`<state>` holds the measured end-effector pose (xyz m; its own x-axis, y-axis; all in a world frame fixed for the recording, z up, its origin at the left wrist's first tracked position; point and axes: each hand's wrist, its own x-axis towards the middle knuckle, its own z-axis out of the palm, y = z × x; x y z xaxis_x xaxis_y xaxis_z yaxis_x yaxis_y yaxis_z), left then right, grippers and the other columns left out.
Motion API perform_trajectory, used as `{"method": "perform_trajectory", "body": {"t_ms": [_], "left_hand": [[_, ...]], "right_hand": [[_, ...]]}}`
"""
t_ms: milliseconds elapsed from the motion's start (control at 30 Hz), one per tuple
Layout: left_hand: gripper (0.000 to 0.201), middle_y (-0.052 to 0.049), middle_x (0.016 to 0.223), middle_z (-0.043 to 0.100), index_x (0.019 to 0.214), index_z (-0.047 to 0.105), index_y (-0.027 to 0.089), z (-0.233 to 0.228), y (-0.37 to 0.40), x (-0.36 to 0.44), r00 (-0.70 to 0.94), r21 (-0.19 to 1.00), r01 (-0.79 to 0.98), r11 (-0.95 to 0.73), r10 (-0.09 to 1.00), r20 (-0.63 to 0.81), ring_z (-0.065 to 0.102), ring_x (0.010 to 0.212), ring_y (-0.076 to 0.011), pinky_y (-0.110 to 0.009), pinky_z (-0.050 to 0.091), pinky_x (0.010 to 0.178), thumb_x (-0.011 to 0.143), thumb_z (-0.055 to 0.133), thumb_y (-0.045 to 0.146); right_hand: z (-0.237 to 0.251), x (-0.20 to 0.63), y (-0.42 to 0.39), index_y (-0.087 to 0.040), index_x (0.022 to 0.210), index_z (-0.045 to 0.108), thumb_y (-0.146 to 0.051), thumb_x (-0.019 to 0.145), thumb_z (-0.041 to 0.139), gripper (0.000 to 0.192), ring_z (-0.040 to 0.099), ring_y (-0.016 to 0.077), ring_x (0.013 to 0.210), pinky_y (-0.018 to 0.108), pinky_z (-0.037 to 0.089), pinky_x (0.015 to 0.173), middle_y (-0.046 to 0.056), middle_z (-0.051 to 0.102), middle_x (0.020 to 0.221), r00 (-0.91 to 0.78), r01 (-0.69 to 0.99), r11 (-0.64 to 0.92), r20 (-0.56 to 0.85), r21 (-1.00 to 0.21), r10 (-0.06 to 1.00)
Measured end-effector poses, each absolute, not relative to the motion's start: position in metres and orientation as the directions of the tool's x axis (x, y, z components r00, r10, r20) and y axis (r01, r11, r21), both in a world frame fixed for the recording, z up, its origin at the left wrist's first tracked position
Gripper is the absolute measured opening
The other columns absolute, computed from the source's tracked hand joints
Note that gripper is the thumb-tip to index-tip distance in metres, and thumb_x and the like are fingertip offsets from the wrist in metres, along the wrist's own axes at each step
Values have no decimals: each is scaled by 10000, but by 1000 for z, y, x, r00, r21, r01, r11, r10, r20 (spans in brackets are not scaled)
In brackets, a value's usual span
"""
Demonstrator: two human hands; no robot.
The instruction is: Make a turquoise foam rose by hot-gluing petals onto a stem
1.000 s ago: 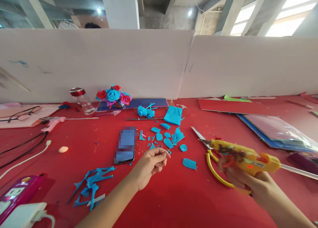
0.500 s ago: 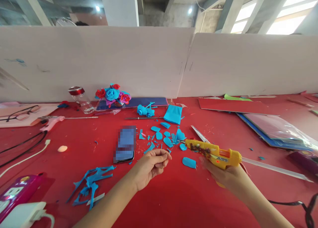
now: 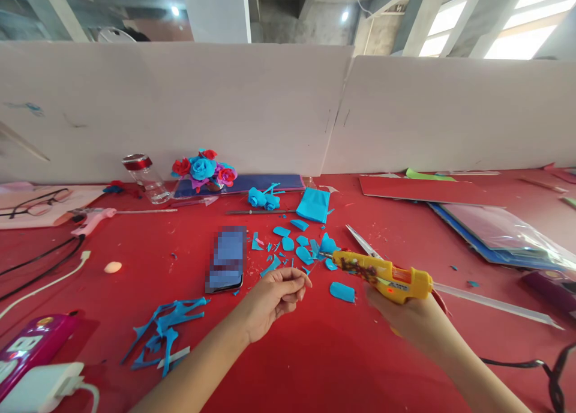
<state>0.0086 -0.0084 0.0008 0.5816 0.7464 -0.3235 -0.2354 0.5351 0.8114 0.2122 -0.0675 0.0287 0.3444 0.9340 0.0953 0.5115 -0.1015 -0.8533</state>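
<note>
My right hand [image 3: 414,317] grips a yellow glue gun [image 3: 382,275] with dark stains near its front. A long clear glue stick [image 3: 499,302] sticks out of the back, and the nozzle points left over cut blue petals [image 3: 304,255]. My left hand [image 3: 276,296] is closed in a pinch, its fingertips near the nozzle. A thin faint line runs from these fingertips toward the nozzle; I cannot make out what the fingers hold. One larger blue petal [image 3: 342,292] lies between my hands. Partly hidden behind the glue gun are scissors [image 3: 360,240].
Left of the petals lies a phone [image 3: 227,260], with blue scraps [image 3: 168,326] nearer me. A flower bouquet [image 3: 204,170], a glass bottle [image 3: 148,182], blue rolled flowers [image 3: 264,198] and a folded blue sheet [image 3: 313,204] are behind. Plastic-wrapped sheets [image 3: 499,233] lie right, a pink glue gun [image 3: 94,221] left.
The glue gun in my right hand has shifted slightly left, its nozzle a little nearer my left fingertips. My left hand stays almost in place, still pinched.
</note>
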Motion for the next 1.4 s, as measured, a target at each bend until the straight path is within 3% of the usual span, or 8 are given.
{"method": "perform_trajectory", "body": {"t_ms": [133,367,567,700,933,1100,1400], "left_hand": [[178,26,615,474,750,635,120,2,-9,9,570,832,-214,512,757,-319,227,488,-38,-166,155,435,718,697,284],[164,27,627,473,761,634,133,2,-9,9,551,864,-178,472,775,-310,260,496,-45,-179,175,449,731,670,290],[161,27,633,476,767,634,143,4,-10,9,534,889,-146,434,791,-299,283,506,-50,-183,200,468,746,648,302],[155,28,631,477,771,634,146,3,-10,9,525,898,-128,420,797,-298,288,507,-53,-187,207,472,755,632,300],[171,29,626,475,772,636,150,4,-10,9,521,907,-118,404,803,-290,275,499,-59,-205,200,469,744,631,318],[175,27,632,479,774,636,158,4,-9,9,515,911,-117,396,808,-285,285,502,-64,-214,200,470,750,630,331],[176,23,629,479,770,644,144,5,-10,8,531,884,-163,438,794,-296,268,502,-57,-202,194,468,742,654,318]], "right_hand": [[21,222,-65,-190,826,636,-297,646,555,224,274,67,371,195,201,312,-82,339,432,264,502,-123,17,-856,964],[11,229,-65,-192,1005,634,-301,684,524,356,323,89,447,209,261,373,-40,462,539,200,540,-79,37,-838,979],[16,226,-66,-195,830,637,-310,634,534,250,319,84,403,205,247,340,-58,417,463,292,527,-129,36,-840,956],[25,219,-68,-215,578,494,-298,616,522,95,285,67,372,198,219,321,-71,357,410,395,541,-169,72,-824,916],[32,216,-69,-217,533,409,-324,610,528,178,291,66,381,202,227,339,-67,348,412,396,533,-164,73,-830,915],[36,215,-72,-218,543,440,-381,639,533,211,298,70,373,211,225,336,-58,376,420,406,519,-175,61,-837,912],[30,213,-73,-231,495,332,-312,669,521,269,268,66,362,211,204,320,-71,305,394,351,542,-74,145,-837,925]]}}
